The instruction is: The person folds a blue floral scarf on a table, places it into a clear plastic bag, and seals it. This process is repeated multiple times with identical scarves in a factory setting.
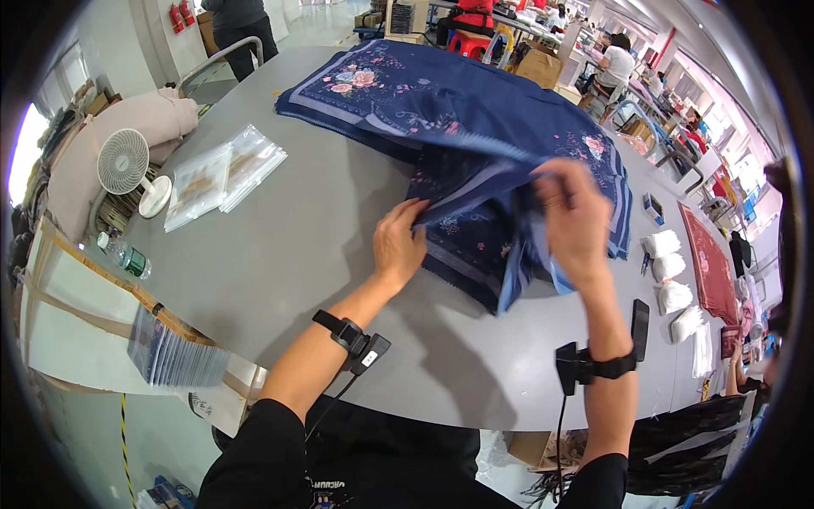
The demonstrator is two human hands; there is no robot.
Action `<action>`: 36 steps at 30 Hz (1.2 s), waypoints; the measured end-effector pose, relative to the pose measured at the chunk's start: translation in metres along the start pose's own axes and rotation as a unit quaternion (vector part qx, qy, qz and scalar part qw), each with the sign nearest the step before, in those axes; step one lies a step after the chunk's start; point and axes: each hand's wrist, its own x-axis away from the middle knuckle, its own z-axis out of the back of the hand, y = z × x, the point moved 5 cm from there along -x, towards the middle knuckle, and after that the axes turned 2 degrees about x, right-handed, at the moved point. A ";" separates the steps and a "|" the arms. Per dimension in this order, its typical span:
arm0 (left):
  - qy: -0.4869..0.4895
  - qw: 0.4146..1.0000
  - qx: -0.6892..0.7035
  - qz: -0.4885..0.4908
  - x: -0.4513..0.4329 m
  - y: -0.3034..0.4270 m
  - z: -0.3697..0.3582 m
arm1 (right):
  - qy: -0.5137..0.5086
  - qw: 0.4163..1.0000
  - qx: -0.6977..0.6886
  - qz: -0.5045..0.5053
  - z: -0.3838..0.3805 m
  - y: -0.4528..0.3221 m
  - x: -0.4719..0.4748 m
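A stack of navy floral scarves with fringed edges lies across the far middle of the grey table. The near part of the top scarf is lifted and folded over itself, blurred by motion. My left hand pinches an edge of this cloth between thumb and fingers, left of the fold. Higher and to the right, my right hand grips another bunched edge, also blurred. Below the hands a dark corner with a pale border hangs towards the table. Each wrist wears a black strapped device with a cable.
Plastic bags, a white fan and a bottle stand left on the table. A carton holds packed items. Rightward are white bundles, a phone and red scarves. People sit beyond.
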 end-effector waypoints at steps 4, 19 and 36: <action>-0.110 0.988 -0.038 0.106 0.014 -0.018 0.004 | 0.265 0.960 0.093 -0.017 0.132 -0.016 -0.007; 0.069 0.991 -0.116 -0.023 -0.061 0.018 0.277 | 0.292 0.950 0.046 -0.101 0.275 -0.036 0.170; 0.179 0.950 0.177 -0.186 -0.155 0.084 0.328 | 0.371 0.884 -0.275 -0.072 0.235 0.041 0.047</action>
